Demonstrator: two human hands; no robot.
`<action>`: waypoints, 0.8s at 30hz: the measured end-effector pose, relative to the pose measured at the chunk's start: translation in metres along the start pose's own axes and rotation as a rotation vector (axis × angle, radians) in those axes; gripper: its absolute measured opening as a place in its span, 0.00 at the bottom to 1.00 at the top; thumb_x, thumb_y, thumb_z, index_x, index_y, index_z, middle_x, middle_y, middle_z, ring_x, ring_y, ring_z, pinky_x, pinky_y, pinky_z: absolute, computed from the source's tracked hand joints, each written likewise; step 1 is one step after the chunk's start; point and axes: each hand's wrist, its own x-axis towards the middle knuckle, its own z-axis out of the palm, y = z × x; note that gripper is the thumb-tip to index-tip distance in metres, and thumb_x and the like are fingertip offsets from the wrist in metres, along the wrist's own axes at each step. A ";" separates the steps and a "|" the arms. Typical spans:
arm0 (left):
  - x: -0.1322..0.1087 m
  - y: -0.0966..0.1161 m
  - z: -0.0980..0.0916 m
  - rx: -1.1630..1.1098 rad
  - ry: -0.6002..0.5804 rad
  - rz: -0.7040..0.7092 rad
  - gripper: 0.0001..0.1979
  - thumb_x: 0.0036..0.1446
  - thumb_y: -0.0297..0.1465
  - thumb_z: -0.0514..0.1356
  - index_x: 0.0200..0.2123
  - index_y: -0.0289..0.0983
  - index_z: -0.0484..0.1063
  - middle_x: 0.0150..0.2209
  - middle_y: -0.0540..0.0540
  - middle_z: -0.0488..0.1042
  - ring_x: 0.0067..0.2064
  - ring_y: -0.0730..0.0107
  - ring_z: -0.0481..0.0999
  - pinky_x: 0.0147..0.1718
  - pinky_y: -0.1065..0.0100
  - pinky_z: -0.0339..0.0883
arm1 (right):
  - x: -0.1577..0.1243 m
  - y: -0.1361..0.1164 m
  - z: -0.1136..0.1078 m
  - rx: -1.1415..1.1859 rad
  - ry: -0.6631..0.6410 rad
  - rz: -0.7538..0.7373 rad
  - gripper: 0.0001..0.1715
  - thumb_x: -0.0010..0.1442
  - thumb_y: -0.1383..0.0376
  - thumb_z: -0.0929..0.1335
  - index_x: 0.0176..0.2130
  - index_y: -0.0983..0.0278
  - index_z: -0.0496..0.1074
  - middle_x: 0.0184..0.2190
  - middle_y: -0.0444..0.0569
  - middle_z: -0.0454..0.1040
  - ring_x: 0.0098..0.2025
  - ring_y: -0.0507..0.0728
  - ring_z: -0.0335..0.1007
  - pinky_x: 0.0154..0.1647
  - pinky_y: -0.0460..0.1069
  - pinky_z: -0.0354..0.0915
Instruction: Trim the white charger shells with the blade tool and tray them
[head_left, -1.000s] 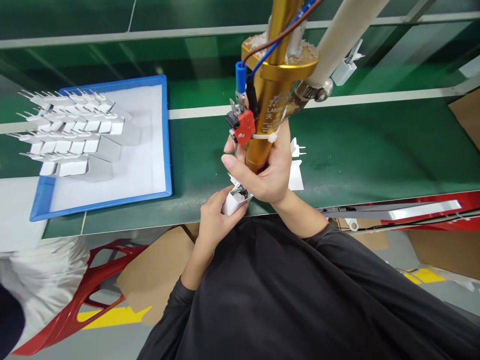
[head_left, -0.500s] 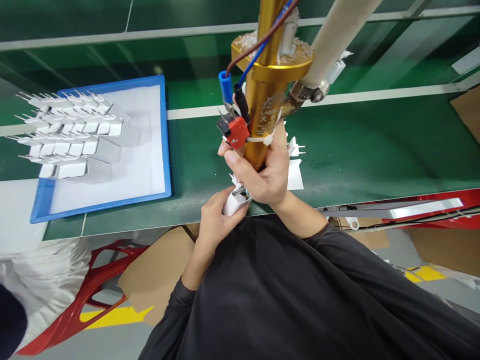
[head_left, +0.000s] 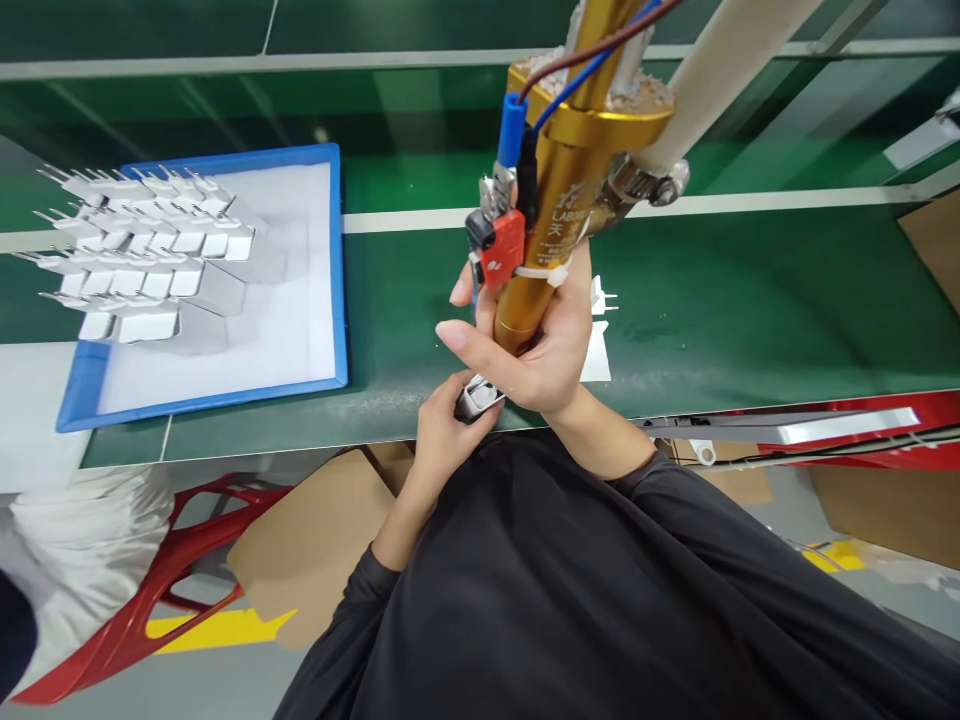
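Note:
My right hand (head_left: 555, 365) is wrapped round the lower end of a gold metal dispensing gun (head_left: 574, 165), thumb reaching forward below its red switch (head_left: 501, 250). A blue and a brown wire run up from that switch. Under the gun's tip, at the bench's front edge, my left hand (head_left: 442, 425) grips a white plastic charger housing (head_left: 480, 398), open side up. Some pale parts show inside it. My right hand and the gun hide the tip and part of the housing. Just right of them lie a white two-pin plug piece (head_left: 602, 296) and a flat white piece (head_left: 597, 355).
On the left, a blue-rimmed tray (head_left: 339, 270) holds rows of white pronged chargers (head_left: 154, 290). A thick pale hose (head_left: 731, 75) slants up from the gun. Below the green bench (head_left: 750, 300) are a red chair (head_left: 142, 610) and cardboard (head_left: 315, 545). A person's white sleeve (head_left: 90, 520) shows at left.
The gun and my right hand have shifted right and tilted, and the thumb has straightened away from the switch. The housing in my left hand has turned, showing more of its open side.

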 end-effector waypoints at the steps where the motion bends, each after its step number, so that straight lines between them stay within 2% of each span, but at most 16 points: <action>1: 0.000 0.000 0.003 -0.034 -0.004 -0.012 0.15 0.51 0.36 0.65 0.41 0.37 0.73 0.32 0.48 0.78 0.30 0.69 0.75 0.31 0.70 0.69 | 0.000 -0.001 0.002 -0.003 -0.016 0.000 0.26 0.65 0.51 0.64 0.54 0.57 0.49 0.32 0.38 0.69 0.26 0.48 0.67 0.40 0.54 0.77; 4: 0.001 0.004 0.011 -0.138 0.021 -0.005 0.15 0.49 0.36 0.64 0.40 0.37 0.70 0.31 0.49 0.77 0.31 0.69 0.76 0.31 0.70 0.70 | 0.002 -0.001 0.009 0.002 -0.035 -0.008 0.26 0.65 0.51 0.63 0.54 0.57 0.47 0.31 0.39 0.68 0.32 0.51 0.71 0.40 0.54 0.76; 7: 0.001 0.009 0.018 -0.216 0.068 -0.005 0.18 0.49 0.36 0.65 0.42 0.37 0.67 0.34 0.47 0.77 0.32 0.67 0.77 0.32 0.68 0.71 | 0.003 -0.001 0.013 0.025 0.022 -0.012 0.25 0.63 0.51 0.65 0.51 0.56 0.49 0.28 0.38 0.66 0.34 0.53 0.72 0.42 0.55 0.76; 11: -0.001 0.012 0.026 -0.271 0.121 -0.044 0.19 0.47 0.39 0.66 0.40 0.37 0.66 0.32 0.48 0.76 0.33 0.67 0.77 0.32 0.68 0.70 | 0.001 -0.001 0.013 0.079 0.086 -0.015 0.20 0.61 0.54 0.66 0.47 0.56 0.54 0.32 0.41 0.68 0.26 0.51 0.66 0.30 0.50 0.74; 14: -0.002 0.013 0.030 -0.284 0.151 -0.065 0.20 0.46 0.40 0.66 0.39 0.37 0.66 0.32 0.48 0.75 0.33 0.67 0.77 0.33 0.69 0.71 | -0.001 -0.002 0.012 0.167 0.087 0.003 0.17 0.62 0.58 0.64 0.48 0.56 0.55 0.36 0.41 0.69 0.20 0.46 0.58 0.26 0.48 0.72; 16: -0.003 0.014 0.032 -0.298 0.151 -0.079 0.21 0.46 0.40 0.66 0.39 0.37 0.65 0.32 0.48 0.75 0.33 0.67 0.77 0.34 0.69 0.71 | -0.002 -0.004 0.012 0.149 0.095 0.011 0.19 0.62 0.57 0.64 0.49 0.56 0.53 0.35 0.41 0.69 0.19 0.46 0.57 0.25 0.48 0.73; 19: -0.003 0.015 0.034 -0.326 0.137 -0.090 0.21 0.46 0.40 0.66 0.39 0.37 0.65 0.30 0.49 0.74 0.33 0.67 0.77 0.34 0.68 0.71 | -0.001 -0.007 0.011 0.045 0.108 0.041 0.21 0.61 0.54 0.65 0.48 0.55 0.52 0.36 0.41 0.67 0.22 0.47 0.61 0.28 0.49 0.75; 22: -0.004 0.015 0.036 -0.357 0.139 -0.095 0.20 0.46 0.38 0.66 0.40 0.37 0.65 0.29 0.49 0.74 0.34 0.67 0.77 0.35 0.68 0.72 | -0.001 -0.009 0.011 0.154 0.129 0.019 0.16 0.60 0.61 0.65 0.45 0.57 0.54 0.36 0.40 0.69 0.19 0.45 0.57 0.33 0.49 0.77; 24: -0.004 0.016 0.037 -0.362 0.133 -0.106 0.19 0.46 0.37 0.66 0.40 0.37 0.65 0.29 0.49 0.74 0.34 0.67 0.77 0.35 0.68 0.72 | -0.003 -0.007 0.009 0.174 0.135 0.007 0.15 0.61 0.62 0.65 0.45 0.56 0.54 0.35 0.40 0.69 0.18 0.46 0.56 0.33 0.50 0.77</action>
